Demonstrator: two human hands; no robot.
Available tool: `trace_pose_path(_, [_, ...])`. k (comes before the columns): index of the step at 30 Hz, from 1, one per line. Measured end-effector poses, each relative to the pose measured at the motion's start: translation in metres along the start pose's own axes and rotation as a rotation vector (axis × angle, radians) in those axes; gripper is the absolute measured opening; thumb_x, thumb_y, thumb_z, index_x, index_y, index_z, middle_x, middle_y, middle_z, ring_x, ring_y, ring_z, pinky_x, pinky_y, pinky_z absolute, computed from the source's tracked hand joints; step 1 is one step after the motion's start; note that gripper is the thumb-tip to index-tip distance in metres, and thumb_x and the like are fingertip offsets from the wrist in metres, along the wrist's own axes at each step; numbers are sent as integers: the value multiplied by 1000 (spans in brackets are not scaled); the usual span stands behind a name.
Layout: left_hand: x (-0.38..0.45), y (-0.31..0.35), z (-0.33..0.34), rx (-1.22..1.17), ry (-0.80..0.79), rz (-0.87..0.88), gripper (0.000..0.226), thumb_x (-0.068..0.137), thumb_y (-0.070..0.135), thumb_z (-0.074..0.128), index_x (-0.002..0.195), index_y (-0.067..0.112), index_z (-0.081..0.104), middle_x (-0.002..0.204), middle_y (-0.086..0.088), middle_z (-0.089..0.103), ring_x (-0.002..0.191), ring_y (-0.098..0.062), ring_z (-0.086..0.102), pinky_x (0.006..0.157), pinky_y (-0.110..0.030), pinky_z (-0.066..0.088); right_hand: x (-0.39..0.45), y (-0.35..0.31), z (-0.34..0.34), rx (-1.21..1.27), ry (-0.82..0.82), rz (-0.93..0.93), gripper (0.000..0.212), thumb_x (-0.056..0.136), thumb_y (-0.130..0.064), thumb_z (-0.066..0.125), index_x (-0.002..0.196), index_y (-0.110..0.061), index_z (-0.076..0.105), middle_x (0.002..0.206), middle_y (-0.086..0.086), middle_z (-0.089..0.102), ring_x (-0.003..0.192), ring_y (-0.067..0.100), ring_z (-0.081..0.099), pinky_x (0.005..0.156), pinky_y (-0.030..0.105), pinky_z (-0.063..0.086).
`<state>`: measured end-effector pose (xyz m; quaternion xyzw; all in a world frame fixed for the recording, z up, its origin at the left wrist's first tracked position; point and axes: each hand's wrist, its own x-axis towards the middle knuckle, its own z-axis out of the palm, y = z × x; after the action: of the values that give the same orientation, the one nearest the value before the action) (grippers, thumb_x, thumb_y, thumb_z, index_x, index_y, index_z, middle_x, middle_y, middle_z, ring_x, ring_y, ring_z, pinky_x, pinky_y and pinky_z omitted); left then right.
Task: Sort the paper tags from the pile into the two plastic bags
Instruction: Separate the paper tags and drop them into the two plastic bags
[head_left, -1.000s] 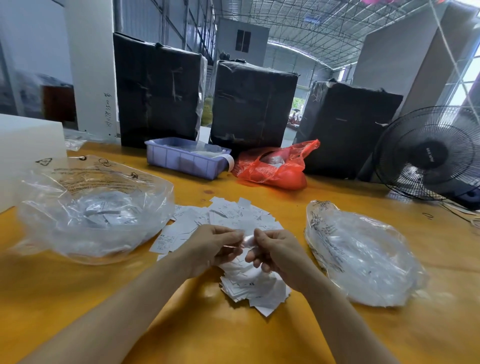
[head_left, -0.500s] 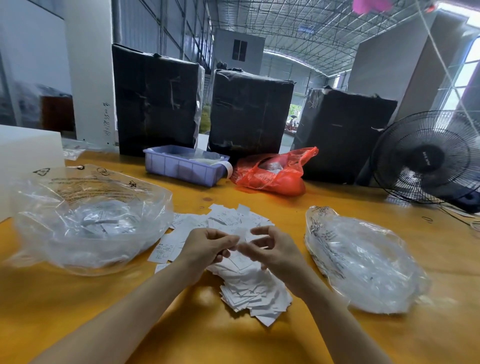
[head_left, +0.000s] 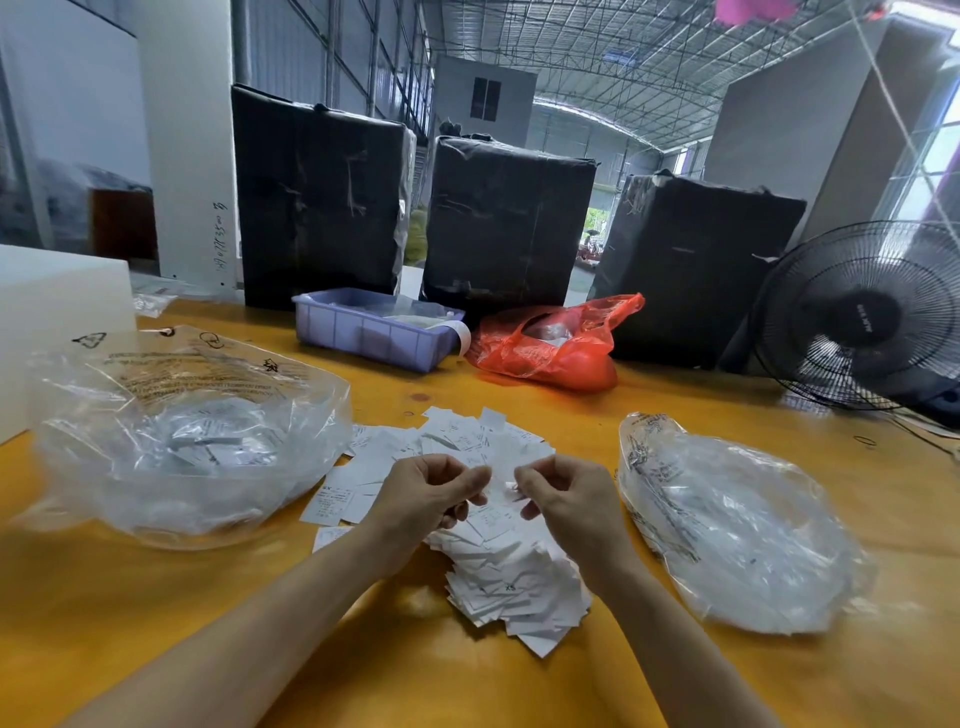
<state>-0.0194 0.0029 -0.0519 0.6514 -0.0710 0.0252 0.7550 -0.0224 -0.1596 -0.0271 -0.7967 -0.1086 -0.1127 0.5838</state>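
paper tags (head_left: 498, 566) lie under both hands, left hand (head_left: 423, 499) and right hand (head_left: 563, 499) curled, grip unclear.

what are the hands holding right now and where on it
Both hands, left hand and right hand, hover over the tag pile with fingertips pinched; blur hides whether a tag is between them.

Both forearms forward — left hand (head_left: 423, 493) and right hand (head_left: 563, 496) side by side, fingers curled, apart.
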Motion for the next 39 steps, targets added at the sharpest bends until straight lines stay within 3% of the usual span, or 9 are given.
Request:
trace_pose_path(9, [0,-1,-2,8,-2,51,15,77,17,71,75,3,66,64,-7,67,45,-9,45,42,-16,35,0,-4,-6,154,-14,139,11,89,-7,60,81,-3,65,74,8,72,51,7,53,44,21,37])
trace_pose_path(17, [-5,1,-1,-46,8,11,19,96,4,45,96,1,64,80,-12,71,56,-13,57,48,-19,43,1,-6,-5,339,0,272,9,90,-3,59,83,1,65,68,10,71,45,6,50,41,17,37])
trace_pose_path(20, [-6,1,-3,251,85,131,40,87,-9,52,113,21,56,92,-4,69,69,-11,62,58,-21,48,2,-7,-6,403,-7,330,10,89,0,59,80,3,64,62,11,66,43,7,47,39,16,35])
trace_pose_path(22, [-8,1,-3,443,81,265,50,84,-3,62,116,34,52,101,2,64,78,-10,62,66,-20,52,3,-7,-6,427,-26,374,11,88,2,59,78,4,64,59,11,64,42,7,46,39,15,36])
trace_pose_path(25, [-9,0,0,517,39,393,46,81,6,71,109,40,57,105,5,62,84,-6,60,68,-20,53,3,-6,-7,467,-79,430,10,88,4,59,78,5,64,57,11,66,41,6,47,40,13,40])
trace_pose_path(30, [-8,1,4,480,118,494,19,77,7,74,79,26,71,95,2,65,87,-12,62,68,-26,54,3,-6,-7,533,-107,434,7,88,3,60,82,5,63,57,12,65,42,7,49,41,12,42])
trace_pose_path(33, [-6,-1,0,486,197,496,12,78,8,73,79,19,71,94,0,66,83,-9,62,69,-31,55,3,-4,-9,357,-70,320,6,90,-5,60,89,1,62,62,8,68,46,6,51,45,16,43])
trace_pose_path(37, [1,-10,-4,567,337,569,2,83,10,69,85,9,70,91,-1,70,84,-10,63,65,-21,49,3,7,-10,-421,60,-73,13,91,-13,58,92,-4,67,80,8,71,65,12,61,62,26,48])
trace_pose_path(39, [3,-14,-3,641,369,637,2,84,9,68,85,7,68,89,-3,70,82,-12,63,61,-12,45,1,12,-7,-654,58,-214,16,92,-13,53,96,-4,66,89,8,70,77,18,63,70,32,52])
